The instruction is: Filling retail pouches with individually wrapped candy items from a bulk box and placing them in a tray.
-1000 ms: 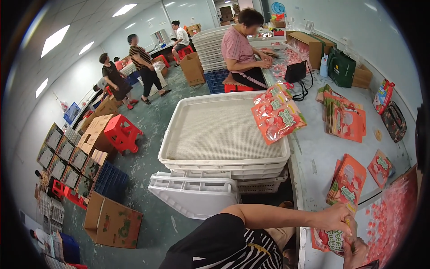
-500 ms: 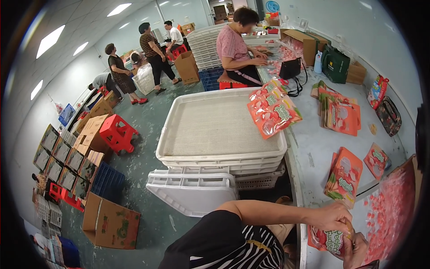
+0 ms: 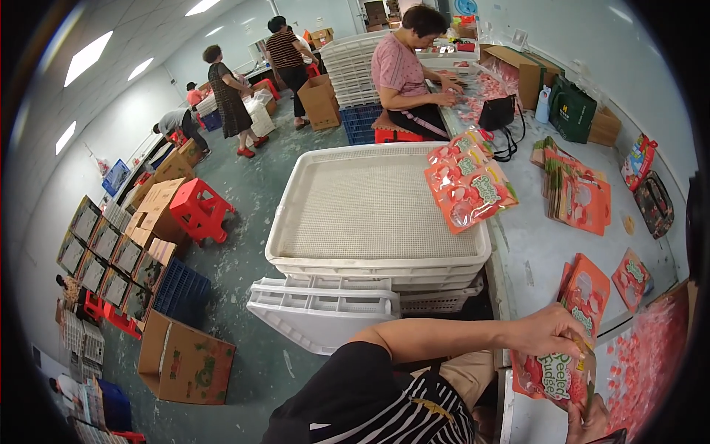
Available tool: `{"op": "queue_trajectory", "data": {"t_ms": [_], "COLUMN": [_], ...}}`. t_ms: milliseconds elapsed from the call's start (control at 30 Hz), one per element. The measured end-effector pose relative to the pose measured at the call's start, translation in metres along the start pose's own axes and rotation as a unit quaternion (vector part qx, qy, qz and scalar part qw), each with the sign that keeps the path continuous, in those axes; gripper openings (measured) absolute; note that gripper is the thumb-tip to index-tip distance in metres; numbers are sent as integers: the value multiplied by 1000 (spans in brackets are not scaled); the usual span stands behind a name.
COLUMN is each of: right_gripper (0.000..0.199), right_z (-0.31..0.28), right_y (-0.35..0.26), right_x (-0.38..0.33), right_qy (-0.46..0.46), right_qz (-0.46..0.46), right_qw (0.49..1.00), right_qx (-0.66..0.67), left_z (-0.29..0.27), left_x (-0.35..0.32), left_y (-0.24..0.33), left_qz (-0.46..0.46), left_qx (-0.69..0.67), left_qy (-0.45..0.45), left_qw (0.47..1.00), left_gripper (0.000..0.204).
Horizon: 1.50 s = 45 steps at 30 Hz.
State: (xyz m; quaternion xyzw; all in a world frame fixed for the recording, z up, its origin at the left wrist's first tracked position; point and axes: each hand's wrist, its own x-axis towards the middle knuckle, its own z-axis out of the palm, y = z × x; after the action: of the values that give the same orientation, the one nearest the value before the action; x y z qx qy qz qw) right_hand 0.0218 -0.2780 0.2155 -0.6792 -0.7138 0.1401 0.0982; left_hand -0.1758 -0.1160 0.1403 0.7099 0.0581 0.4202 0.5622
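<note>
A shiny orange-red candy pouch (image 3: 546,376) with green lettering is held between my two hands over the table's near right part. My left hand (image 3: 555,333) pinches its upper edge, the arm reaching across from the lower middle. At the pouch's lower right edge my right hand (image 3: 589,423) grips with thumb and fingers, partly cut off by the picture's rim. Just beyond lies a stack of similar flat pouches (image 3: 586,287), with another pouch (image 3: 631,278) beside it. Small pink wrapped pieces (image 3: 636,366) are heaped right of my hands.
Left of the table (image 3: 532,222) stand stacked white mesh trays (image 3: 355,200), pouches lying over the corner. A grey-white crate (image 3: 322,311) leans below. More pouches (image 3: 577,192), a black bag (image 3: 497,113) and a seated co-worker (image 3: 403,74) are farther back. A cardboard box (image 3: 192,362) sits on the floor.
My hands have moved apart along the pouch, the left one up and away, and more of the pouch's front shows. The view has shifted slightly; people at the back have moved.
</note>
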Motion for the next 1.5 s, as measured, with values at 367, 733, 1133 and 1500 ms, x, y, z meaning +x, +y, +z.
{"op": "queue_trajectory", "data": {"t_ms": [367, 733, 1133, 1500], "right_gripper": [28, 16, 25, 24], "right_z": [17, 42, 41, 34], "right_y": [-12, 14, 35, 23], "right_x": [36, 23, -2, 11], "right_qy": [41, 113, 147, 130], "right_qz": [0, -39, -5, 17], "right_qw": [999, 991, 982, 991], "right_qx": [-19, 59, 115, 5], "left_z": [-8, 23, 28, 5], "left_x": [-9, -4, 13, 13], "left_y": [-14, -25, -21, -43], "left_qz": [-32, -69, -40, -134], "left_qx": [39, 61, 41, -41], "left_qy": [25, -73, -49, 2], "left_qw": [998, 993, 997, 990], "left_gripper": [19, 17, 17, 40]}}
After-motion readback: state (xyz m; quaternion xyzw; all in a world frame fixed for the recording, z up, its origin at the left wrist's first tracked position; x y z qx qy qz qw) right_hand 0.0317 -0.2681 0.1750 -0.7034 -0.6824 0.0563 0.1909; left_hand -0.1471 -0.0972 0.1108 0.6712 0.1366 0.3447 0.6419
